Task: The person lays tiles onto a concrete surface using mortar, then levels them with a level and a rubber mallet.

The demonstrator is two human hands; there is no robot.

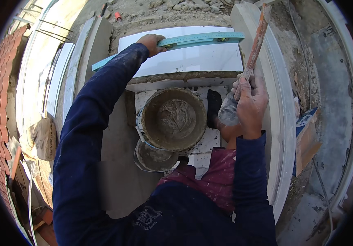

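My left hand is closed on a light-blue spirit level, which lies across a glossy white tile on a mortar bed. My right hand grips a mortar-smeared, reddish-brown wooden handle, pointing up and away to the right of the tile. Below that fist is a grey-smeared rounded lump; I cannot tell whether it belongs to the handle. Between my arms stands a large bucket with wet grey mortar in it. A smaller bucket of grey mix is tucked against its near side.
Low walls flank me on both sides. Rubble lies beyond the tile. A torn cardboard box is outside the right wall, a paper sack outside the left. Red roof tiles line the far left.
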